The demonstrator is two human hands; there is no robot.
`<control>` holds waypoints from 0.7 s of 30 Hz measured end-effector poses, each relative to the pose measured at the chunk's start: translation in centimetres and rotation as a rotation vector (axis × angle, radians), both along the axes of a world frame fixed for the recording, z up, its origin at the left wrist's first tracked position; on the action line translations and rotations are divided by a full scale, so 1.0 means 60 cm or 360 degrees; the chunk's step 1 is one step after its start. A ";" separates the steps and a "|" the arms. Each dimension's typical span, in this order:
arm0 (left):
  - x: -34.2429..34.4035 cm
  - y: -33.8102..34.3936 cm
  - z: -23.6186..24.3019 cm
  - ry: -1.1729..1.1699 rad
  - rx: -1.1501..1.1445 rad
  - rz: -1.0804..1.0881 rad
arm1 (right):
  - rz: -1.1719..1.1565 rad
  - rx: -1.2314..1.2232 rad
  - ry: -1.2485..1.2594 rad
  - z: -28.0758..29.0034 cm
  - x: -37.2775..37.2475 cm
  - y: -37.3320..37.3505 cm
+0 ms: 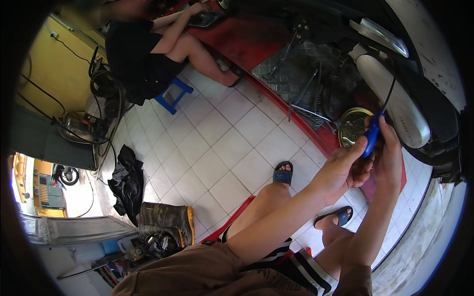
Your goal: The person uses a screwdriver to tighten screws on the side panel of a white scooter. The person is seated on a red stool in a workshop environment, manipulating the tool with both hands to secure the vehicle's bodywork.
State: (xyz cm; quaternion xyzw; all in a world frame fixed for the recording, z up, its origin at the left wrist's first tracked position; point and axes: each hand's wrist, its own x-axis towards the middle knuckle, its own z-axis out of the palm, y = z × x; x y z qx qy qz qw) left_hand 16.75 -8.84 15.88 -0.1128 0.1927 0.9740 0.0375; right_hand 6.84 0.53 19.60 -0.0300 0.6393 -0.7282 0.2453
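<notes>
A screwdriver with a blue handle and a thin dark shaft points up and away, in front of a motorbike's silver exhaust cover. My left hand has its thumb pressed along the handle, with the other fingers curled below. Around the upper part of the same handle close the fingers of my right hand, partly hidden behind the tool. The shaft's tip lies over the exhaust cover in the picture; I cannot tell whether it touches. Just beyond my hands a round gold-coloured tray sits beside the red lift platform's edge.
A red platform with a patterned metal plate lies under the motorbike. To the far left another person sits on a blue stool. Rubber boots, a black plastic sheet and an air compressor stand on the left.
</notes>
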 end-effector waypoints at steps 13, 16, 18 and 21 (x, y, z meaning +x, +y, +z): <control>0.003 0.020 -0.016 0.0339 -0.2501 0.1159 | -0.0002 -0.0170 -0.0017 -0.016 -0.011 -0.004; 0.002 0.013 -0.008 0.0331 -0.2474 0.1114 | -0.0018 -0.0149 0.0039 -0.012 -0.009 -0.008; -0.001 0.014 -0.005 0.0281 -0.2373 0.1059 | -0.0025 -0.0127 0.0055 -0.014 -0.010 -0.006; -0.009 0.012 -0.019 0.0318 -0.2093 0.0776 | 0.0049 0.0068 0.0083 -0.023 -0.021 0.015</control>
